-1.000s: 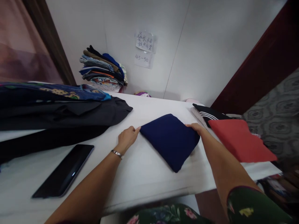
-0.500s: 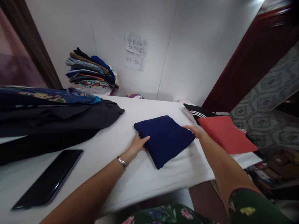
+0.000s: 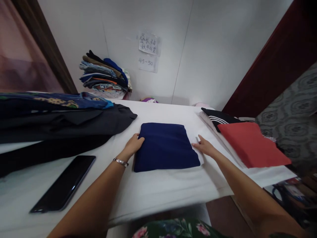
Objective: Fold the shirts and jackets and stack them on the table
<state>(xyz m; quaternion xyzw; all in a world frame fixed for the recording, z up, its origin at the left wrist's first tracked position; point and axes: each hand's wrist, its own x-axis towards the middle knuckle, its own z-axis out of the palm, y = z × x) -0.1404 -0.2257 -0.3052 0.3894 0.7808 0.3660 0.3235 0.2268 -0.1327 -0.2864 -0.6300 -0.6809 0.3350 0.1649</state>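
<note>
A navy blue garment (image 3: 165,147), folded into a flat, nearly square bundle, lies on the white-covered table (image 3: 158,195) before me. My left hand (image 3: 133,144) grips its left edge, the thumb on top and the other fingers partly hidden at the side. Just off the right edge, my right hand (image 3: 204,145) is open, thumb and forefinger apart, holding nothing. What kind of garment it is, the folds do not show.
Dark clothes (image 3: 61,124) are laid out at the left, with a black phone (image 3: 65,183) in front of them. A stack of folded clothes (image 3: 105,74) stands by the wall. To the right lie a folded coral garment (image 3: 250,143) and a black striped one (image 3: 219,116).
The navy bundle has turned so its near edge faces me squarely and lies flatter. My left hand has shifted left along with its edge; my right hand has come off the right corner.
</note>
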